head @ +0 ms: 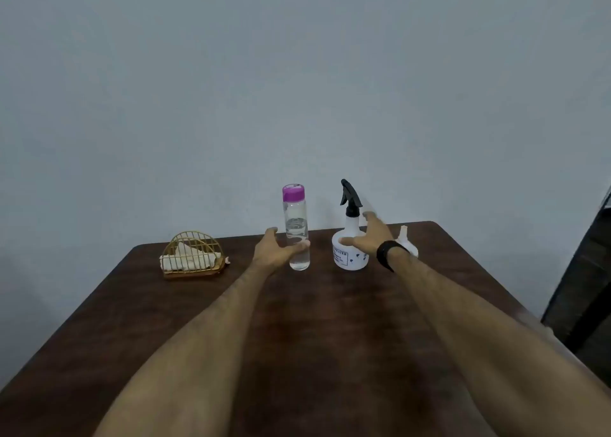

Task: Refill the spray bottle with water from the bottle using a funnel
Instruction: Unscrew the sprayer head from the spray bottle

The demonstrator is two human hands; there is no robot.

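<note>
A clear water bottle (295, 228) with a purple cap stands near the far edge of the brown table (297, 321), about half full. My left hand (274, 250) is spread around its lower part, thumb across the front, fingers apart. To the right stands a white spray bottle (347, 255) with a black trigger head. My right hand (368, 235) reaches beside it with fingers spread, thumb in front of the body. A white funnel (406, 240) lies behind my right wrist, partly hidden.
A gold wire holder (193, 255) with folded white napkins sits at the far left of the table. A grey wall rises right behind the table. A dark chair (585, 288) stands off the table's right side.
</note>
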